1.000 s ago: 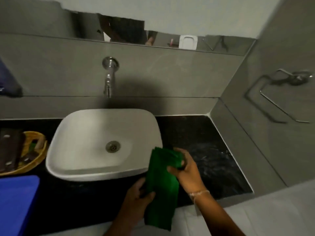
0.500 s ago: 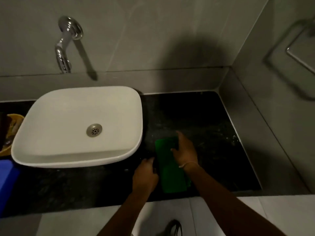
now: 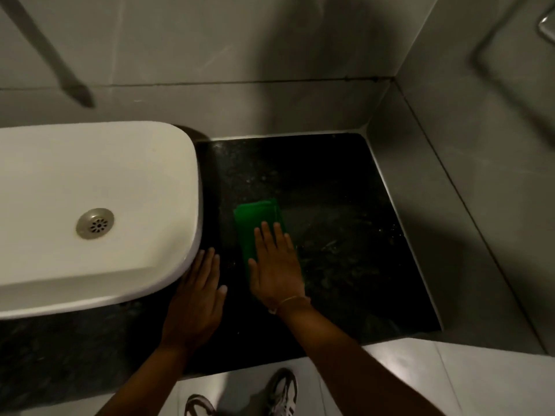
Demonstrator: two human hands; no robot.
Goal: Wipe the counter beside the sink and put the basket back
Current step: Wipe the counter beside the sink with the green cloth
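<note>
A: Status on hands?

B: Right hand (image 3: 274,265) flat, palm down, fingers spread and extended, pressing on a folded green cloth (image 3: 257,225). Not gripping it, just pinning it to the black speckled stone counter (image 3: 345,250). Cloth sticks out past the fingertips, away from the person; its near end is hidden under the palm.

A: Left?

B: Left hand (image 3: 196,298) also flat and open, palm down on the counter, holding nothing. Sits just left of the right hand, apart from the cloth, fingertips right at the near right corner of the white rounded ceramic sink (image 3: 105,181).

A: Basket?

B: Not in view. Can't say where it is.

A: Counter surface?

B: Pale smears and specks on the stone right of the right hand, out toward the grey tiled side wall (image 3: 480,190). Thin bracelet (image 3: 292,300) on the right wrist. Two sneakers (image 3: 283,391) on the light floor below the arms.
</note>
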